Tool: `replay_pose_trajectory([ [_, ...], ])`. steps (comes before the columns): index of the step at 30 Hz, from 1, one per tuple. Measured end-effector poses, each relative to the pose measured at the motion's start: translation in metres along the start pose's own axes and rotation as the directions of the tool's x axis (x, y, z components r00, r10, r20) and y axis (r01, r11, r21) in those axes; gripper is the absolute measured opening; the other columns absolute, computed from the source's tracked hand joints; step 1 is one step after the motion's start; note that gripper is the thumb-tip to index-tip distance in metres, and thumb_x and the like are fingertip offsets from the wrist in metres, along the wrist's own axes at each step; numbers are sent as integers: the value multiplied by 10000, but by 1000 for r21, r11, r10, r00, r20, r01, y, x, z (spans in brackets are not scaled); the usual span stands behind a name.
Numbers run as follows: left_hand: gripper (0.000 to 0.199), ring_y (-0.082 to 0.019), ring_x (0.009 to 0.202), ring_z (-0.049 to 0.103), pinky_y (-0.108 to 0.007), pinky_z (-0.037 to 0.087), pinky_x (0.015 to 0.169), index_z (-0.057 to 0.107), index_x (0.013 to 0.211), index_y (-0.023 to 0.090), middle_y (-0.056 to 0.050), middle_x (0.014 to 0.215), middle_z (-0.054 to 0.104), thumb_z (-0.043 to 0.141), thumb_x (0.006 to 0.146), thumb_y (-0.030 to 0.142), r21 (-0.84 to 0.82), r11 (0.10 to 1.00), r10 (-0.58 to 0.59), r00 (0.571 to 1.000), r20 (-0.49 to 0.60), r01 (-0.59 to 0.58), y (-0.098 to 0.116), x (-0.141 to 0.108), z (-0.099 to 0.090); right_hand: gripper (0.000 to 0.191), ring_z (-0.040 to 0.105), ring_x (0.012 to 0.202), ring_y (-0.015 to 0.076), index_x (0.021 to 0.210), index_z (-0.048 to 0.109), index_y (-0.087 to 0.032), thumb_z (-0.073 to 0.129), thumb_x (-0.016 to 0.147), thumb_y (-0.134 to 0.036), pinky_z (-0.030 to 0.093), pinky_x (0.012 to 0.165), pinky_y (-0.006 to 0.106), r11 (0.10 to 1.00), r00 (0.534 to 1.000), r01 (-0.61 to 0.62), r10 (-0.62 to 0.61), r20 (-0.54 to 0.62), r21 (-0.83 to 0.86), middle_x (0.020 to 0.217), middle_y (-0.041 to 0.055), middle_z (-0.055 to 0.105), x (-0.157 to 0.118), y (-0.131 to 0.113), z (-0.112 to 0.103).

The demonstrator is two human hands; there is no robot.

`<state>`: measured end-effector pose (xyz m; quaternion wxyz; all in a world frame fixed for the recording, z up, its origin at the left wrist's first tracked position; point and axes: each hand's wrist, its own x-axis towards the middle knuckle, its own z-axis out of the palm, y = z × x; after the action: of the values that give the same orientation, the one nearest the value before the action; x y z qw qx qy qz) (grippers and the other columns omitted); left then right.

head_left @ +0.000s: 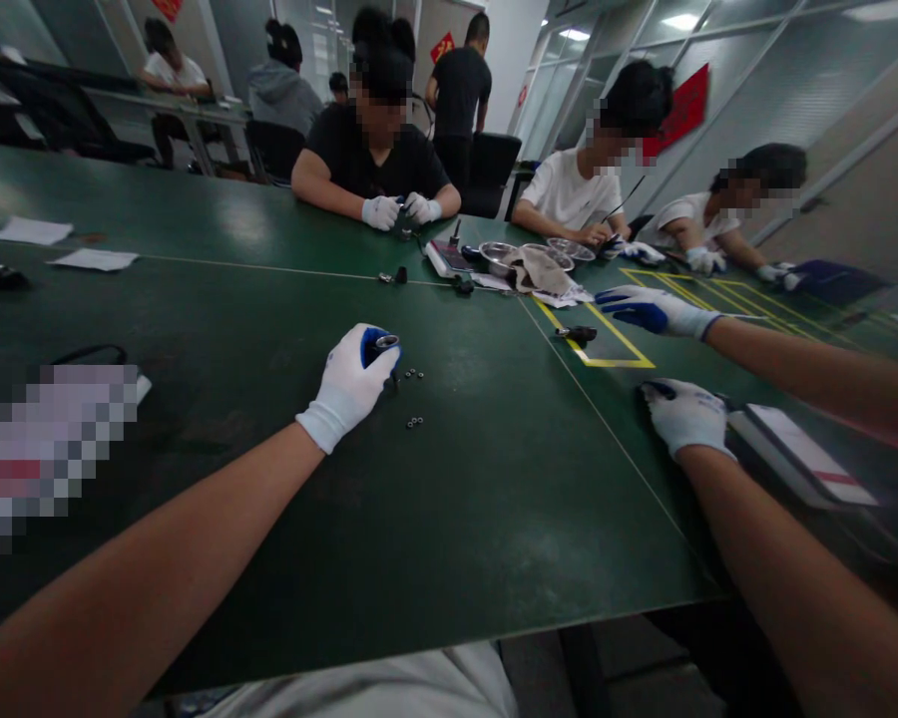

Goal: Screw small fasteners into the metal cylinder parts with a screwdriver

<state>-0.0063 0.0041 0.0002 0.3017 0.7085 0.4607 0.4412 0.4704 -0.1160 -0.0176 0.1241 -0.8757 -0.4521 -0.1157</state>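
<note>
My left hand (348,384), in a white glove with a blue palm, is closed around a small dark part with a round metal rim (386,342). The glove hides most of that part. Just right of it, several small metal rings (414,374) lie on the green table (449,519), with more small rings (414,423) nearer to me. Far to the right, my gloved right hand (686,417) is low over the tabletop, back upward and fingers curled. What is under its fingers is dark and cannot be made out. A white box-like object (804,454) is beside its wrist.
A co-worker's gloved hand (655,309) reaches in from the right, beyond my right hand. A black tool-like object (578,335) lies by a yellow-taped rectangle (620,363). Metal bowls (498,257) and a cloth (540,271) stand farther back. Across the table a person (378,150) handles a part.
</note>
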Motion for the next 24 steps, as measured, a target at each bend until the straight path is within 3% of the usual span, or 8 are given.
replay_pose_trajectory([
  [5,195,-264,1015,698,-479,548,1011,640,1033,197,-84,1028,741,647,904,344,-18,1000,-15,999,-32,15,-2,1,2,325,686,960,409,895,779,-157,491,948,-299,499,843,524,992,992,-103,108,68,-79,906,225,712,0,-3,-9],
  [8,221,-271,1032,705,-475,566,1003,632,1102,211,-86,1061,750,642,922,338,-13,1000,-4,997,-78,3,-6,2,3,344,662,1027,431,1044,760,-144,485,960,-333,485,850,539,992,994,-108,106,-34,-58,1004,249,694,-7,-11,-12],
  [12,343,-303,1135,689,-505,554,1062,628,1225,195,-125,1214,714,665,892,269,159,986,80,987,-141,-58,-17,12,-1,351,607,1131,453,1173,711,-181,518,931,-346,458,917,582,998,981,57,-60,-186,-17,1166,245,682,-18,-30,-12],
  [15,404,-331,1214,656,-526,516,1130,669,1245,204,-142,1318,659,682,841,197,350,931,144,985,-98,-101,-30,23,-6,343,583,1175,433,1186,697,-184,543,909,-317,446,977,556,976,962,217,-210,-176,23,1227,232,680,-18,-56,-5],
  [17,415,-339,1199,657,-530,524,1123,699,1244,218,-139,1308,651,667,832,177,424,900,137,989,-49,-104,-38,29,-8,377,583,1178,418,1219,682,-161,563,891,-306,452,1001,543,965,958,253,-240,-158,69,1230,227,677,-11,-76,5],
  [20,434,-350,1165,653,-551,537,1101,726,1250,223,-139,1277,652,652,826,172,497,859,125,992,27,-122,-45,31,-8,471,592,1180,400,1306,635,-105,557,901,-331,470,1017,531,971,974,191,-169,-153,143,1257,244,654,5,-101,22],
  [24,483,-362,1222,617,-567,519,1126,706,1330,205,-157,1353,628,613,857,180,530,829,118,982,144,-177,-42,26,-7,573,592,1215,424,1367,583,-38,574,909,-382,469,1031,551,975,989,-18,49,-137,223,1296,291,628,31,-119,40],
])
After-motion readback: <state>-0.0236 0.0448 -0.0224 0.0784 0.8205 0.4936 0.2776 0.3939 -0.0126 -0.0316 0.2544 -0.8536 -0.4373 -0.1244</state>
